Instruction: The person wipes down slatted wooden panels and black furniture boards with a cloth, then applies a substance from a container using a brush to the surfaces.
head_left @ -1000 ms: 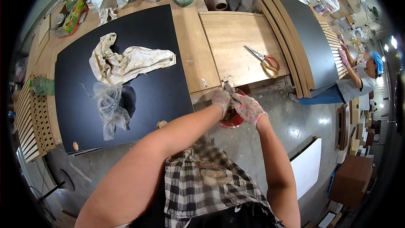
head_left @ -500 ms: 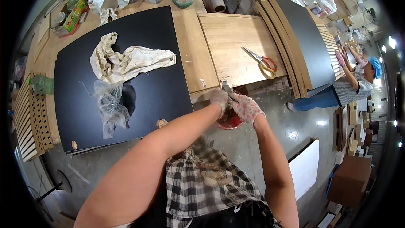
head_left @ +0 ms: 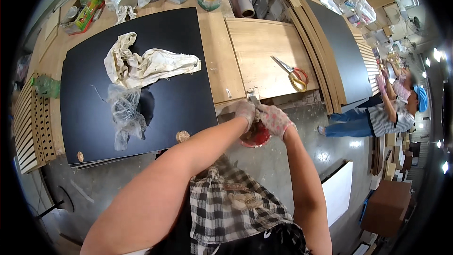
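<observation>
My gloved left hand (head_left: 246, 110) and right hand (head_left: 273, 119) meet, fingers pinched shut on a small grey metal tool (head_left: 253, 99) at the wooden panel's (head_left: 264, 56) near edge. Round red tub (head_left: 256, 137) just below. Beyond, orange-handled scissors (head_left: 295, 73) lie on smooth pale wood; crumpled rag (head_left: 146, 63) on matte black board (head_left: 174, 99).

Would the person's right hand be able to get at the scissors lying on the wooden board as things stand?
Probably yes. The scissors lie in the open on the light wooden board, with nothing on or around them. The right hand is at the board's near edge, but it is busy beside the left hand with a small tool.
</observation>
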Demonstrator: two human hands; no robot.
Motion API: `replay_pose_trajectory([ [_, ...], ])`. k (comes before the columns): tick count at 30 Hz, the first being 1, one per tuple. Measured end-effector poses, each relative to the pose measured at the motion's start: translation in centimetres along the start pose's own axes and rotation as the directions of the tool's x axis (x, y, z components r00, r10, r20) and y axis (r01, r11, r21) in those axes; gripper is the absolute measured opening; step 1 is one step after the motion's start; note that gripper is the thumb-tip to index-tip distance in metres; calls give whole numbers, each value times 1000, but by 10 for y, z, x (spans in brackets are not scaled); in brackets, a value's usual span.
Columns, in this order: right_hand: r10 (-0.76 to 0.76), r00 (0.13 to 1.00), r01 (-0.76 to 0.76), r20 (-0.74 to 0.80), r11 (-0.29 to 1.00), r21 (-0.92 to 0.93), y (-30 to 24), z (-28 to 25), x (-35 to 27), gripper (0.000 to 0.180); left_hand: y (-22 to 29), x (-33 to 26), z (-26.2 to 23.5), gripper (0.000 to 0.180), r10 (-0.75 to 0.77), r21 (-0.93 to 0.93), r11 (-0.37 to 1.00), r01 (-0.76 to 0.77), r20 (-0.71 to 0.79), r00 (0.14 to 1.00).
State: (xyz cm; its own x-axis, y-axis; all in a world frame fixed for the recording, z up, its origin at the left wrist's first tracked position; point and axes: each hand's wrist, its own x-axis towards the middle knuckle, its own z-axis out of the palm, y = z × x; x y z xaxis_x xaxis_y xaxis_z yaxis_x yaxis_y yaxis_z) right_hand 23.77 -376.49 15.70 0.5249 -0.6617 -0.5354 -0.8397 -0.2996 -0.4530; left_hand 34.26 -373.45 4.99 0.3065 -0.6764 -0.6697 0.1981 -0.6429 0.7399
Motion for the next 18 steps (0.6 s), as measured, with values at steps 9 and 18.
replay_pose_trajectory([
  [9,-37,997,23,-62,977,-212,-24,-3,-7,24,11,-16,-11,27,26,43,999,-23,-60,998],
  [18,-19,1000,18,-4,979,-204,-24,-7,-2,31,-13,13,14,21,161,222,968,-114,-210,964],
])
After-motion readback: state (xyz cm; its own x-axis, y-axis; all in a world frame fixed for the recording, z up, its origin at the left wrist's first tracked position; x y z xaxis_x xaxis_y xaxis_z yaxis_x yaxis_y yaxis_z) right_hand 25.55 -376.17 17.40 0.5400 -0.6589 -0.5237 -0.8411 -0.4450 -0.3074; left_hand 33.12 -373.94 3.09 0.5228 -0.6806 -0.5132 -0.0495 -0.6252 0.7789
